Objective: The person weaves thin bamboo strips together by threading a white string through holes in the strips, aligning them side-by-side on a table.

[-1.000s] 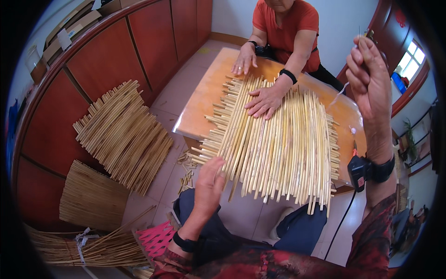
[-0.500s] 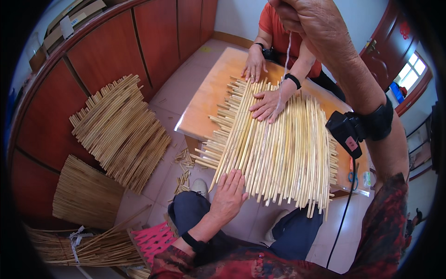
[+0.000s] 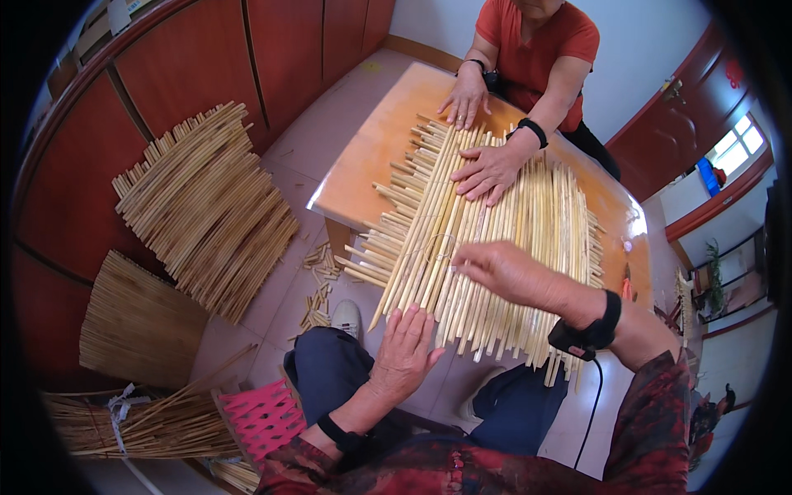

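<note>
Red-brown cabinets point(image 3: 194, 62) line the left side of the pale tiled floor point(image 3: 330, 124); right of a panelled door point(image 3: 689, 107), a window point(image 3: 738, 150) shines brightly.

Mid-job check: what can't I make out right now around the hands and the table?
All in the head view:
- What the right hand may pinch: the hand itself covers it, with some blur.
- Underside of the left hand: hidden by its own back.
- Table beneath the sticks: covered by them.
- Small orange item: too small to identify.
- Top of the co-worker's head: cut off by the upper edge.
</note>
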The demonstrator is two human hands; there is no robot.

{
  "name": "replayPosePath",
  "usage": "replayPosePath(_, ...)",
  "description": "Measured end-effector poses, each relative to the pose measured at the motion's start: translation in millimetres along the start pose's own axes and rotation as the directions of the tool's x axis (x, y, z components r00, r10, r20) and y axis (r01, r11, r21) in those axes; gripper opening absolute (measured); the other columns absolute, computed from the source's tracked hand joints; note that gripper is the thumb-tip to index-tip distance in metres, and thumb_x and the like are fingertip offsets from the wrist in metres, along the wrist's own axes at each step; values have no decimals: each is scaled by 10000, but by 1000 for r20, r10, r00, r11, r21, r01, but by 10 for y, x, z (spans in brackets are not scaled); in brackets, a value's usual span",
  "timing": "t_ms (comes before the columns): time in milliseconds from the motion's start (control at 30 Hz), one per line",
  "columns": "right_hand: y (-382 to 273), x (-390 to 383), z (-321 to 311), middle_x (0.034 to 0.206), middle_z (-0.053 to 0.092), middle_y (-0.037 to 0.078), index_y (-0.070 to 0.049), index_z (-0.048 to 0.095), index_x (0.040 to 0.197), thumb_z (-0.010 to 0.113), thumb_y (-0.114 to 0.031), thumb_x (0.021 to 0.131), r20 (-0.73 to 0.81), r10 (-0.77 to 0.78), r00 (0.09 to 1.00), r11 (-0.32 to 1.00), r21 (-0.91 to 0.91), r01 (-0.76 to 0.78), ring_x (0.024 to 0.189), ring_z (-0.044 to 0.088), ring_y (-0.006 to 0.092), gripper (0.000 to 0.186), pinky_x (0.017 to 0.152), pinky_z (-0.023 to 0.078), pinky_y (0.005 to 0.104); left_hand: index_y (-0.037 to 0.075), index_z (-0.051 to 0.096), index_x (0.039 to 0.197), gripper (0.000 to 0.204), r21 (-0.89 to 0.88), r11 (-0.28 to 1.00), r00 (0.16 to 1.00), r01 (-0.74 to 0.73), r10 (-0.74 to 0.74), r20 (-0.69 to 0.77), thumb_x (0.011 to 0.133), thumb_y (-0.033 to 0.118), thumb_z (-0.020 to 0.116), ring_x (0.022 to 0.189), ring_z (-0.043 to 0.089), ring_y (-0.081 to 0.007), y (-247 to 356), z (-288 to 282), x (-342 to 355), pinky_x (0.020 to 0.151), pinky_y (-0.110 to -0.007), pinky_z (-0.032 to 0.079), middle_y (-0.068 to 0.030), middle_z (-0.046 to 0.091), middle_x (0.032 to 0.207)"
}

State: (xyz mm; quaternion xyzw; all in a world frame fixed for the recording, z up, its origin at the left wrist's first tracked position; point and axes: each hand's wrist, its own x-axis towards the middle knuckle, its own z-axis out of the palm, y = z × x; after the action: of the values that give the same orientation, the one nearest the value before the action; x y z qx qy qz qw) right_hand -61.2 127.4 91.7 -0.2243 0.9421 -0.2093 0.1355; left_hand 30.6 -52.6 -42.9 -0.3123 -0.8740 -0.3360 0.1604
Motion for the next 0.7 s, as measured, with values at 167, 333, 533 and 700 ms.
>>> replayPosePath(167, 99, -37, 292, 747, 612, 94, -63, 591, 823, 568, -166, 802, 41, -82, 996, 992, -89, 86, 728, 601, 270, 108, 625, 490, 357, -16, 513, 1110, 565, 2, 1000, 1000, 1, -1, -18, 626, 185, 725, 1130, 453, -278, -25, -4, 17, 954, -429, 329, -142, 504, 1141)
replayPosePath(333, 167, 34, 436, 746, 606, 84, -87, 600, 852, 558, -160, 802, 8, -78, 997, 980, -184, 78, 703, 595, 272, 98, 612, 488, 363, 16, 548, 1076, 515, -51, 999, 998, 14, -16, -55, 628, 193, 729, 1103, 492, -237, -41, -45, 35, 916, -386, 349, -114, 539, 1134)
replayPosePath(533, 128, 26, 360, 725, 581, 127, -65, 569, 849, 484, -129, 801, 130, -65, 989, 982, -166, 86, 716, 591, 327, 116, 616, 470, 415, 21, 562, 1056, 507, -91, 995, 996, 40, -47, -78, 615, 196, 740, 1093, 502, -231, -47, -45, 27, 909, -375, 350, -107, 547, 1123)
replayPosePath(700, 139, 74, 272, 702, 600, 68, -113, 607, 884, 572, -183, 797, 202, -80, 976, 941, -306, 141, 640, 601, 266, 117, 556, 486, 346, 21, 561, 1057, 512, -106, 994, 996, 29, -38, -82, 614, 204, 741, 1087, 504, -230, -69, -38, 38, 902, -371, 349, -105, 548, 1117)
